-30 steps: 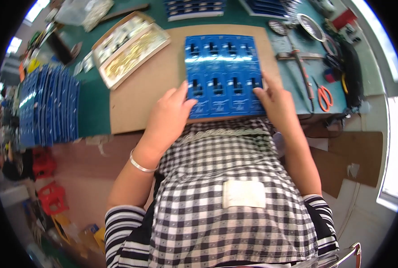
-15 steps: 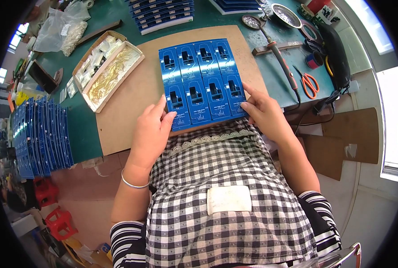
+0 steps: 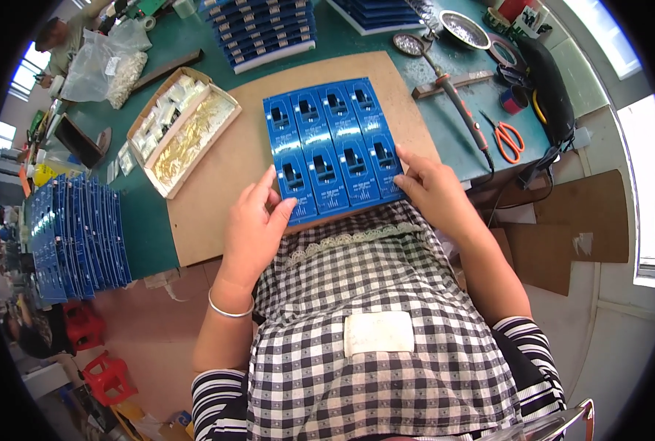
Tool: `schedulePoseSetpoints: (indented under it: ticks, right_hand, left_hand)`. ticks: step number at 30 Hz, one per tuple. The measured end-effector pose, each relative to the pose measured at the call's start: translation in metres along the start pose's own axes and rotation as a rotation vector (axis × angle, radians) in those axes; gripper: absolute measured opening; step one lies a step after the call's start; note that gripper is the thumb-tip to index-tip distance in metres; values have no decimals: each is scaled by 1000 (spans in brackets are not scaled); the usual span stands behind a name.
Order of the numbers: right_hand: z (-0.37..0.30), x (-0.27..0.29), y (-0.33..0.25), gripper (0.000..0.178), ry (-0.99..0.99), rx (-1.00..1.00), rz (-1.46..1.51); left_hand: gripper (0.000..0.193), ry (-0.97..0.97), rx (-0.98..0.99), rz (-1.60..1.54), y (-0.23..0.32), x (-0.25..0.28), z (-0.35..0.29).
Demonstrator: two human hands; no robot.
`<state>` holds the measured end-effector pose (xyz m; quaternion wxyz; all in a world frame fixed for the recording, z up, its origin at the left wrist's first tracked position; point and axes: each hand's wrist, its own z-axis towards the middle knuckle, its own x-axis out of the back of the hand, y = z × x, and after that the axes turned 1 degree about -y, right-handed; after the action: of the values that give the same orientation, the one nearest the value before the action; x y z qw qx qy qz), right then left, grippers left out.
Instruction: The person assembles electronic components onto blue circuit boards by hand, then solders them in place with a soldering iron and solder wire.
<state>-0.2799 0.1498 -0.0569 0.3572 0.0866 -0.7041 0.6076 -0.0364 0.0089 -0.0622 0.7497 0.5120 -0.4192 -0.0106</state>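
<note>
A blue circuit board panel (image 3: pixel 333 151) lies on a brown board at the near edge of the bench. It carries two rows of repeated sections, each with a dark cut-out. My left hand (image 3: pixel 257 220) grips its near left corner, thumb on the top face and fingers along the side. At the near right edge, my right hand (image 3: pixel 438 191) holds the panel the same way, thumb on top. The fingertips beneath the panel are hidden.
A box (image 3: pixel 187 132) of gold-coloured pins and small parts sits left of the panel. Blue boards stand stacked at the back (image 3: pixel 261 29) and far left (image 3: pixel 77 235). A soldering iron (image 3: pixel 461 106) and orange-handled scissors (image 3: pixel 508 142) lie right. A person (image 3: pixel 66 44) is at the far left.
The view has shifted a little, and the panel sits slightly nearer to me. Both hands keep their hold on its near corners. A person has come into view at the far left.
</note>
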Motion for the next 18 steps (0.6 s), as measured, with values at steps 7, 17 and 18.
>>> schedulePoseSetpoints:
  ticks: [7, 17, 18]
  right_hand:
    - [1, -4, 10, 49, -6, -16, 65]
    - [-3, 4, -1, 49, -56, -191, 186]
    - [-4, 5, -1, 49, -62, -286, 283]
  left_hand:
    - [55, 10, -37, 14, 0, -1, -5]
    - [56, -2, -9, 73, 4, -3, -6]
    - [56, -4, -8, 96, 6, -3, -5]
